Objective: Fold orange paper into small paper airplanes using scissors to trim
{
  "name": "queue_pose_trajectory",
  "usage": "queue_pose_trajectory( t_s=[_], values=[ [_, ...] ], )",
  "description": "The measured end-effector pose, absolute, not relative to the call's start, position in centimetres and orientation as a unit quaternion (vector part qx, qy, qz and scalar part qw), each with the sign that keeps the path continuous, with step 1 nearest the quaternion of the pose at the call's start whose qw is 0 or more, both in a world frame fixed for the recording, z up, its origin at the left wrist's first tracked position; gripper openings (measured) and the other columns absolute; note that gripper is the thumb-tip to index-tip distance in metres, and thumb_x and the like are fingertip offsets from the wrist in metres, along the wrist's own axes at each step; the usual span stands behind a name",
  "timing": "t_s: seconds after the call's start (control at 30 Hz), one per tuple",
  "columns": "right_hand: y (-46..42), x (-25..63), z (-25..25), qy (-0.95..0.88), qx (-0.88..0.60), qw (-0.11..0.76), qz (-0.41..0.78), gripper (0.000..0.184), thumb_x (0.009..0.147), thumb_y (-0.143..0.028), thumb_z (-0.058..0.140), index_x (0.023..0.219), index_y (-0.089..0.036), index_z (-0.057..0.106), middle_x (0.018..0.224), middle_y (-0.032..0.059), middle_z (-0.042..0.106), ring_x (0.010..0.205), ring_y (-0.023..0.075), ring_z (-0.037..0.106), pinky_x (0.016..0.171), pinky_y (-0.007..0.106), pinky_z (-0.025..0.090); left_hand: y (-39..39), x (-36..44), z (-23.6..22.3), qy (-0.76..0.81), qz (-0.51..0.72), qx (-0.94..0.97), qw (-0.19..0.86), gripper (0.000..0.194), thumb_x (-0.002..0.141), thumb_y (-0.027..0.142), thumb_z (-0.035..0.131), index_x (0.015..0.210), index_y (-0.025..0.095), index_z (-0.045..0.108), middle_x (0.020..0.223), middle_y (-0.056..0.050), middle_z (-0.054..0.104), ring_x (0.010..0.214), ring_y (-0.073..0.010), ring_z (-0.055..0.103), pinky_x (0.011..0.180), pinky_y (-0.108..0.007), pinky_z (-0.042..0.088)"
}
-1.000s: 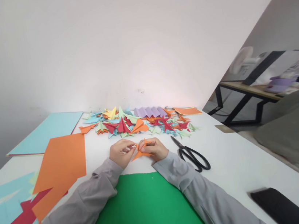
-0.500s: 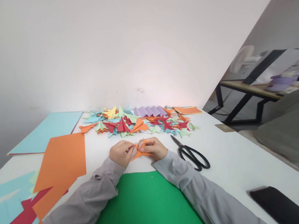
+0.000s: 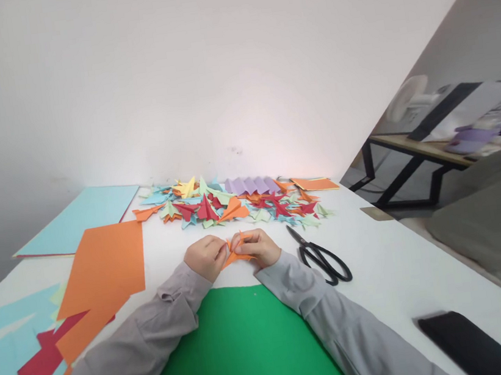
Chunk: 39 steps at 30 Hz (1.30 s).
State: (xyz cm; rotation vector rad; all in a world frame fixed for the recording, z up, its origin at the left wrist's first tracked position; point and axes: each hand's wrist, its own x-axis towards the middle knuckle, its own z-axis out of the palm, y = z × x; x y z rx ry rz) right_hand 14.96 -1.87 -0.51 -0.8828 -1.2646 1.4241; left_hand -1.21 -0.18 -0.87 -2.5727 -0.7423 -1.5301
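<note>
Orange folded paper, one piece, was pinched by left hand and right hand beyond one green sheet; one pair of scissors lay to its right.

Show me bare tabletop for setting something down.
Bare white table shows right of the scissors, short of the black object, and in a strip between the large orange sheet and left hand. Crowded: folded paper pieces at back, paper scraps at left.

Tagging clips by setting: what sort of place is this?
Likely a papercraft table, home or workshop unclear: scissors, a heap of folded paper by the wall, and an orange piece between left hand and right hand.
</note>
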Motion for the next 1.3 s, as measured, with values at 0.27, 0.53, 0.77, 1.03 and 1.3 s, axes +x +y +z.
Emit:
queue_pose_trajectory(
  t_s=[0.27, 0.53, 0.77, 1.03, 1.3],
  values=[
    [-1.7, 15.1, -0.8, -0.511, -0.346, 0.520, 0.590, 0.006, 0.051, -0.020, 0.069, 0.056, -0.017, 0.068, 0.052, -0.0023, 0.056, 0.047, 0.0089, 0.043, 0.050, 0.026, 0.028, -0.5, -0.8, 0.1, -0.390, -0.468, -0.653, -0.449, 0.016, 0.066, 0.023, 0.058, 0.076, 0.012, 0.062, 0.070, -0.007, 0.063, 0.057, -0.0155, 0.061, 0.043, -0.025, 0.052],
    [-1.8, 15.0, -0.5, -0.548, -0.339, 0.504, 0.575, 0.005, 0.053, -0.020, 0.069, 0.057, -0.018, 0.069, 0.057, -0.0007, 0.058, 0.054, 0.0114, 0.046, 0.056, 0.028, 0.033, 0.3, -0.9, 1.3, -0.365, -0.337, -0.471, -0.729, 0.020, 0.069, 0.027, 0.058, 0.061, 0.010, 0.056, 0.049, -0.002, 0.054, 0.035, -0.0090, 0.047, 0.023, -0.018, 0.034],
    [-1.7, 15.1, -0.7, -0.548, -0.342, 0.491, 0.585, 0.006, 0.053, -0.022, 0.070, 0.058, -0.018, 0.068, 0.054, -0.0009, 0.055, 0.052, 0.0111, 0.044, 0.053, 0.027, 0.031, 0.2, -0.9, 1.6, -0.367, -0.303, -0.484, -0.734, 0.019, 0.071, 0.022, 0.056, 0.057, 0.010, 0.054, 0.046, 0.000, 0.053, 0.031, -0.0084, 0.046, 0.023, -0.017, 0.035],
    [-1.8, 15.0, -0.6, -0.542, -0.354, 0.489, 0.585, 0.007, 0.053, -0.022, 0.070, 0.056, -0.017, 0.067, 0.053, -0.0011, 0.054, 0.050, 0.0101, 0.042, 0.050, 0.026, 0.029, 0.0, -0.9, 1.8, -0.379, -0.313, -0.486, -0.722, 0.016, 0.068, 0.021, 0.058, 0.057, 0.011, 0.053, 0.046, 0.001, 0.054, 0.032, -0.0075, 0.046, 0.024, -0.017, 0.036],
    [-1.8, 15.0, -0.5, -0.543, -0.365, 0.489, 0.576, 0.010, 0.053, -0.025, 0.071, 0.056, -0.017, 0.066, 0.053, -0.0007, 0.054, 0.052, 0.0114, 0.044, 0.049, 0.026, 0.032, -0.2, -0.8, 1.7, -0.384, -0.323, -0.506, -0.701, 0.021, 0.069, 0.026, 0.062, 0.059, 0.011, 0.053, 0.047, 0.002, 0.053, 0.033, -0.0063, 0.046, 0.025, -0.016, 0.036]
  ],
)
